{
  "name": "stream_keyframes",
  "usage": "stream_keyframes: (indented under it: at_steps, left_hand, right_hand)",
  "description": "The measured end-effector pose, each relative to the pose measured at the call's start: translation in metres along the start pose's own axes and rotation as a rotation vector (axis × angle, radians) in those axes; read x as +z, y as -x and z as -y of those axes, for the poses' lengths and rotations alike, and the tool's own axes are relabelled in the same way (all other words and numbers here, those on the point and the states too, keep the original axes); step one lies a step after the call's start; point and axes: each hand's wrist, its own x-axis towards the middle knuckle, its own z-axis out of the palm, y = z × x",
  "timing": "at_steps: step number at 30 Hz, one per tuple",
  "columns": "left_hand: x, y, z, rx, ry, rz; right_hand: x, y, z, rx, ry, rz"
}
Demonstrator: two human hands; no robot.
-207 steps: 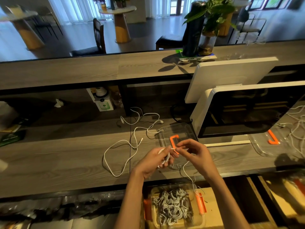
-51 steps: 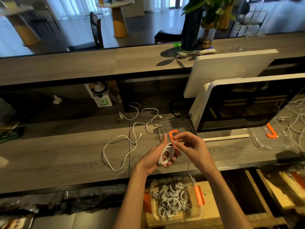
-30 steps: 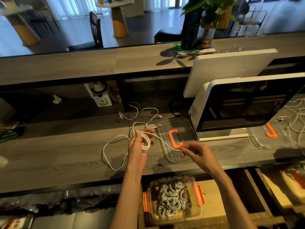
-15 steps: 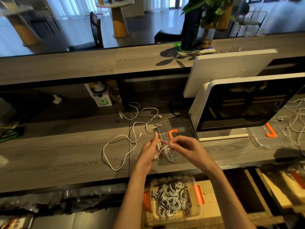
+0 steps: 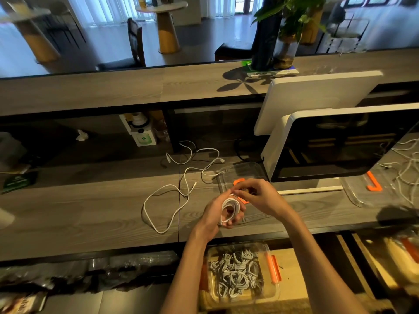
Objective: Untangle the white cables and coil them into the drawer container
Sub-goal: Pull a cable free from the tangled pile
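White cable coil (image 5: 230, 208) being gripped in curled left hand (image 5: 215, 214) fingers, right hand (image 5: 258, 196) pinching its top above the tabletop (image 5: 90, 211).

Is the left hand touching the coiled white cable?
Touching. The head view shows the left hand with its fingers curled round the coiled white cable, gripping the loops above the counter.

A white cable (image 5: 230, 209) sits wound into a tight coil in the left hand (image 5: 218, 215) — the right hand (image 5: 256, 196) pinches its top. More loose white cables (image 5: 179, 184) sprawl in open loops across the desk (image 5: 90, 207), uncoiled. Below, in the drawer, the clear container (image 5: 241, 275) with orange clips lies open — packed with coiled cables (image 5: 235, 271).
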Motion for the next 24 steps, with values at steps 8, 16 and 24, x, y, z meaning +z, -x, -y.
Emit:
stream_keyframes:
  at_steps: [8, 16, 24]
  left_hand:
    - [0.006, 0.000, -0.003, 0.045, 0.090, -0.258]
    - [-0.003, -0.011, -0.002, 0.017, 0.339, -0.550]
    - [-0.013, -0.007, 0.001, -0.021, 0.507, -0.299]
  right_hand:
    - [0.011, 0.011, -0.009, 0.023, -0.233, -0.173]
    - [0.039, 0.021, -0.023, 0.088, -0.437, -0.164]
    - [0.033, 0.033, -0.028, 0.121, -0.471, -0.114]
